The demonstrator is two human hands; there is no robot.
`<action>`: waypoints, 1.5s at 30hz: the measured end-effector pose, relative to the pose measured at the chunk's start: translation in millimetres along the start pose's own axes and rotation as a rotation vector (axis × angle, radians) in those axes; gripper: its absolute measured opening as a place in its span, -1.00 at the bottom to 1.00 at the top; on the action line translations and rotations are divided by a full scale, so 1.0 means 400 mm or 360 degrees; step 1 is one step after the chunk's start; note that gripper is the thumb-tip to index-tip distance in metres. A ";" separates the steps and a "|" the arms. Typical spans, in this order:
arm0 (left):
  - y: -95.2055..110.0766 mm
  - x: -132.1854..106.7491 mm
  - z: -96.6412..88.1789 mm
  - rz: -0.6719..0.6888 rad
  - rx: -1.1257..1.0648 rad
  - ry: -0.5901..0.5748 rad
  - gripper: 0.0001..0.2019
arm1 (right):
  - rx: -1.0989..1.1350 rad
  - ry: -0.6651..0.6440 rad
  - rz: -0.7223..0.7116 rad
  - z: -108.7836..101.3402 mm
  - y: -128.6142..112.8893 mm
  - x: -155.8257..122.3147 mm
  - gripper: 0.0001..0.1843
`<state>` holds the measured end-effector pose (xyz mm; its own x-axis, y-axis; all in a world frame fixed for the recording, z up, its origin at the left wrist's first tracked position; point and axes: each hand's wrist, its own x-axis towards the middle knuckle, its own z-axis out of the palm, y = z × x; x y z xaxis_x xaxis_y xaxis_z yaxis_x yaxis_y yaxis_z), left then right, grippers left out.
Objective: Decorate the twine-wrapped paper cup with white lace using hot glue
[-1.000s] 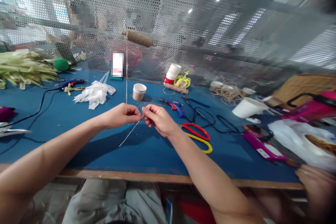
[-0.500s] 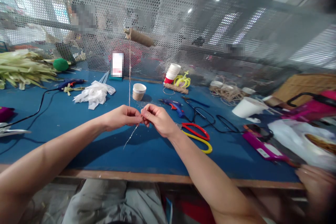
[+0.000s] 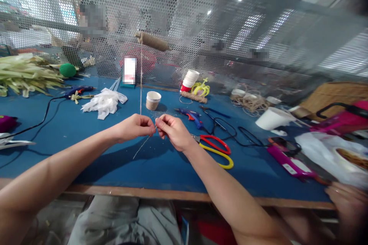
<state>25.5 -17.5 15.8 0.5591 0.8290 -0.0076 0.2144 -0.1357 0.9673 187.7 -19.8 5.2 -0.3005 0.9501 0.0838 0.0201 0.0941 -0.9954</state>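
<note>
Twine point(image 3: 141, 80) hangs from a brown spool point(image 3: 154, 41) on the mesh panel and runs down to my hands. My left hand point(image 3: 137, 127) is closed in a pinch on it. Fingertip to fingertip with it, my right hand point(image 3: 171, 130) also pinches the twine. A thin loose end trails below the fingers toward the lower left. Just beyond the hands stands a small white-rimmed cup point(image 3: 153, 100) with a brown lower part. Scissors point(image 3: 216, 149) with one red and one yellow handle lie beside my right wrist, partly hidden by it.
A blue glue gun point(image 3: 192, 116) and its black cord lie to the right. White ribbon strips point(image 3: 104, 102) and another glue gun point(image 3: 79, 90) are at left. Stacked cups point(image 3: 189, 80) stand by the panel. Another person's hand point(image 3: 346, 199) rests at the table's right edge.
The loose end below the fingers has swung slightly left and up. Both hands keep their pinch in nearly the same place. The view has shifted a little.
</note>
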 end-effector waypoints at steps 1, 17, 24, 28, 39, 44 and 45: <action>-0.001 0.000 0.003 -0.0007 -0.0010 0.0023 -0.83 | -0.0008 -0.0003 -0.0007 0.001 0.000 -0.001 -0.64; 0.002 0.001 -0.008 0.0094 0.0275 0.0038 -0.81 | -0.0202 0.0029 -0.0044 0.002 0.002 0.000 -0.63; 0.004 -0.001 -0.002 0.0182 0.0626 0.0158 -0.82 | -0.0286 0.0027 -0.0056 0.002 0.003 0.002 -0.63; 0.003 -0.003 0.001 0.0174 0.0689 0.0238 -0.84 | -0.0326 0.0046 -0.0025 0.005 0.005 0.000 -0.64; 0.009 -0.004 -0.014 0.0018 0.0098 0.0002 -0.80 | -0.0005 -0.0092 -0.0028 -0.004 -0.010 0.000 -0.67; 0.014 -0.006 -0.024 0.0181 0.0273 -0.0066 -0.86 | 0.0085 -0.0075 0.0062 -0.005 -0.014 0.000 -0.64; 0.016 -0.006 -0.026 0.0215 0.0349 -0.0066 -0.86 | 0.0100 -0.0076 0.0075 -0.005 -0.015 0.000 -0.64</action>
<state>17.1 -14.7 24.6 0.6257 0.7732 0.1032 0.3015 -0.3617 0.8822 189.5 -19.8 11.1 -0.3455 0.9377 0.0361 -0.0241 0.0296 -0.9993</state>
